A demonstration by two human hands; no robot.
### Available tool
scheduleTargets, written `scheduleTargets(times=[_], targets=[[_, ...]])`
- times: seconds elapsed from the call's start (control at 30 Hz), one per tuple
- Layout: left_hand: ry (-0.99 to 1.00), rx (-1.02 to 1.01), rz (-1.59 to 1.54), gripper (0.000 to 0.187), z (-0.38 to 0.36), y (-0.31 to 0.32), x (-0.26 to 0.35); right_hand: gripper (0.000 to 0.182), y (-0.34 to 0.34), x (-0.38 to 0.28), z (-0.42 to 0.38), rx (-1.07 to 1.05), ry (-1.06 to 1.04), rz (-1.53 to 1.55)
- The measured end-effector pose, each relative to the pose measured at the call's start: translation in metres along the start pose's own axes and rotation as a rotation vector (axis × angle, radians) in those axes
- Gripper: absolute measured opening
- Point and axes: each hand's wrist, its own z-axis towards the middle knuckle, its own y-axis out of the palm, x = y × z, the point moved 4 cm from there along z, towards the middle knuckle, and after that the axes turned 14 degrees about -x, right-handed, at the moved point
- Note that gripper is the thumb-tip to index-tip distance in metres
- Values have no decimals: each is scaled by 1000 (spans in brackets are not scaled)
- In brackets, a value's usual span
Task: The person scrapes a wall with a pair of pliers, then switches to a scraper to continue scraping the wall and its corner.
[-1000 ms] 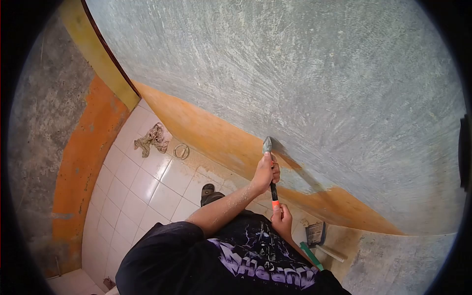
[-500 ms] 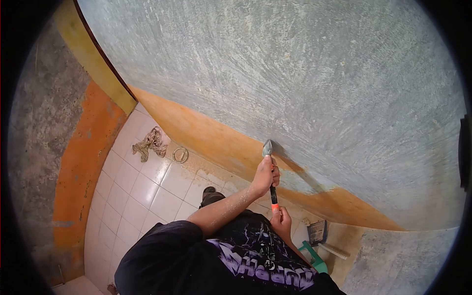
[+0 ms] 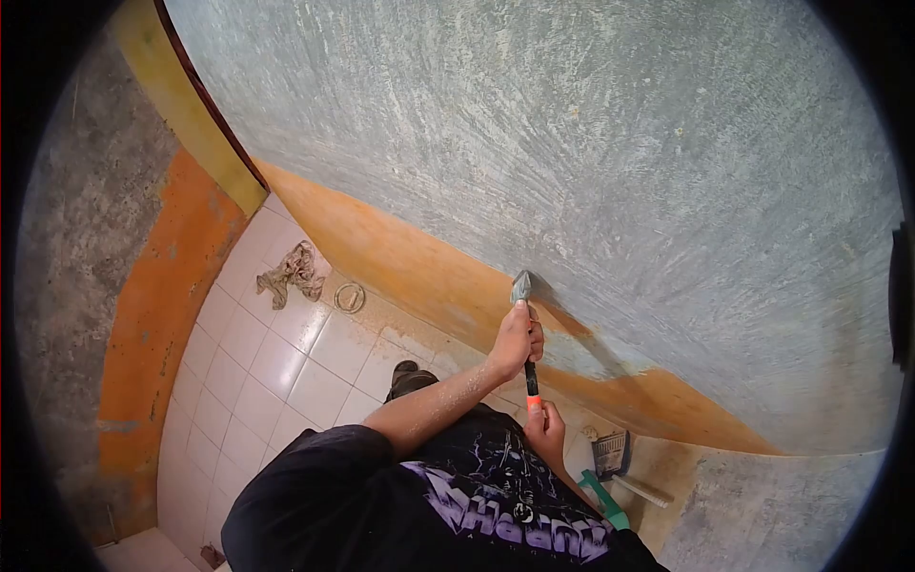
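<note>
My left hand (image 3: pixel 515 338) is closed around the upper handle of a scraper (image 3: pixel 533 377), thumb up near its head. The tool has a black handle with orange near the lower end and a grey metal head. My right hand (image 3: pixel 545 429) grips the handle's bottom end. The scraper's head rests at or just off the wall (image 3: pixel 610 172), beside the border between its rough grey surface and the orange band (image 3: pixel 410 243). Whether the blade touches cannot be made out. Pale specks of dust lie on my left forearm.
A crumpled rag (image 3: pixel 292 275) and a ring-shaped object (image 3: pixel 350 298) lie on the tiled floor (image 3: pixel 276 367), with dust along the wall's foot. Near my right arm are a black tray-like item (image 3: pixel 611 450), a pale-handled tool (image 3: pixel 643 490) and a green object (image 3: pixel 606 500).
The view has shifted slightly. The scraper's head sits a touch further right in the picture, and both hands keep the same grip.
</note>
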Motion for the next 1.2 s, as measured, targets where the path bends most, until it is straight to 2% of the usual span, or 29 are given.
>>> scheduleTargets(times=[0.27,0.6,0.7,1.2], targets=[[2,26,-28,41,1,3,1,29,-4,9,3,-6,-78,-38],[31,126,-92,43,3,11,-4,30,-14,-13,-7,-1,-4,-7],[22,53,-76,46,3,11,-7,29,-15,-5,-6,-4,-17,14],[37,95,10,45,2,-2,5,28,1,-1,3,-5,-57,-19]])
